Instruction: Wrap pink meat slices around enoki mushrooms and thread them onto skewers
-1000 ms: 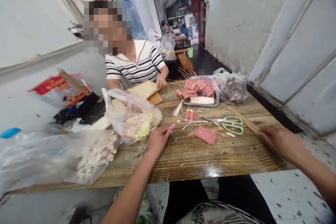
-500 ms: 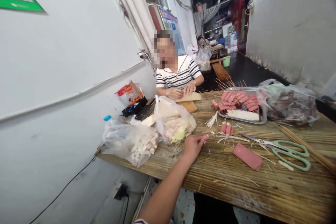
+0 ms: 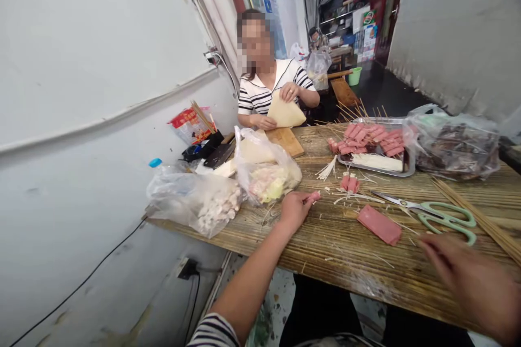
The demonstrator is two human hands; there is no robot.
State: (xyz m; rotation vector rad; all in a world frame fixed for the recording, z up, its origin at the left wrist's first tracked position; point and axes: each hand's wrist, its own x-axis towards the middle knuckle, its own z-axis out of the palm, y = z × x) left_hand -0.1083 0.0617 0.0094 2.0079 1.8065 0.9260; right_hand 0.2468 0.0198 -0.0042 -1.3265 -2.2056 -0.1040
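A small pink meat roll [image 3: 314,196] is pinched in the fingers of my left hand [image 3: 293,212], low over the wooden table. My right hand [image 3: 474,276] is blurred at the lower right, its fingers drawn together; whatever they hold is too smeared to name. Left of it lies a stack of flat pink meat slices [image 3: 380,225]. Green-handled scissors [image 3: 445,217] rest just beyond that hand, with a bundle of bamboo skewers [image 3: 476,214] to their right. Two finished rolls [image 3: 349,183] lie among loose enoki mushroom strands [image 3: 326,168].
A tray [image 3: 376,172] holds skewered pink rolls and enoki, beside a plastic bag of dark food [image 3: 456,143]. Bags of pale mushrooms [image 3: 220,206] and mixed food [image 3: 271,176] stand at the left. Across the table [image 3: 345,260], a person handles a pale sheet [image 3: 285,111] above a board [image 3: 287,141].
My right hand has left the skewer bundle and come back in nearer the meat slices. My left hand keeps the roll. The view has swung left. The other person has raised the sheet.
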